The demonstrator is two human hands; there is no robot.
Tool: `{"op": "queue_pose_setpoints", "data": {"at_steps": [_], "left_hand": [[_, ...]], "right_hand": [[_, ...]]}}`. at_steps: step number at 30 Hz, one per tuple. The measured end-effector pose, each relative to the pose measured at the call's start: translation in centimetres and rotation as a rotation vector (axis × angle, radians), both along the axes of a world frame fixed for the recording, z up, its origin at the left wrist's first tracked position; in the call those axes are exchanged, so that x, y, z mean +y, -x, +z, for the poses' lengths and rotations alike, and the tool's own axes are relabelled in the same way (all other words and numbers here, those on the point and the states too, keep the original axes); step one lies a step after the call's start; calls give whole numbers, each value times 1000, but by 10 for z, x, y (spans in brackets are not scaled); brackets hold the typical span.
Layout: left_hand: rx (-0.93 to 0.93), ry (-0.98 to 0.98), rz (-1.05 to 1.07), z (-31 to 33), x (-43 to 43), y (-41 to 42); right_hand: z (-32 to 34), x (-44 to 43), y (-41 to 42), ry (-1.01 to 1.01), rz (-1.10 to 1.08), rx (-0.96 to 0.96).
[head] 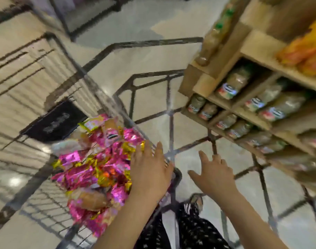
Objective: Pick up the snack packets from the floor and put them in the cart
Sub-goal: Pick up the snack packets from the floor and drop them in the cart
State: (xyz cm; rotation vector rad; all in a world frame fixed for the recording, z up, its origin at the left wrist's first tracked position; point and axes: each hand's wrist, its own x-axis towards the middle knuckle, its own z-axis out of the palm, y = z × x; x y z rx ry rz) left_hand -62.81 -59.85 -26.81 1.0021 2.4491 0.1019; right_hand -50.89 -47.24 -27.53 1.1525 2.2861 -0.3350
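Foil packets [92,168], pink and gold, are lying heaped in the cart [51,218] at eight o'clock. The left hand [150,169] at six is reaching over the pile and the right hand [214,175] at five is hovering, each grip released and empty. They are looking light, crinkly and slippery (crushable too), so pinching a sealed edge is likely suiting best.

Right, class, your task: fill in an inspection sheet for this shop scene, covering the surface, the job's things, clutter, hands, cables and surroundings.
Surface: pale tiled floor with dark lines; the whole picture is blurred.
Job's things: pink and gold snack packets heaped in the wire cart; none seen on the floor.
Clutter: nothing seen.
Hands: left hand open, over the packets at the cart's edge, contact unclear; right hand open, fingers spread, holding nothing, beside the cart.
Cables: nothing seen.
Surroundings: wooden shelf stocked with jars on the right; the person's dark dotted clothing below.
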Motion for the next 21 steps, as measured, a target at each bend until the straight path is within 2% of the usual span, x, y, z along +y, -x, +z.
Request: {"op": "queue_pose_setpoints", "data": {"at_steps": [5,10,21], "left_hand": [[-38,100,-346,9,55,-66],[-13,90,-598,14,107,-155],[-9,100,-952,10,177,-441]], "right_hand": [[4,27,-100,0,-366,61],[6,39,-212,-35,-641,129],[10,24,-504,-37,-1108,194]]}}
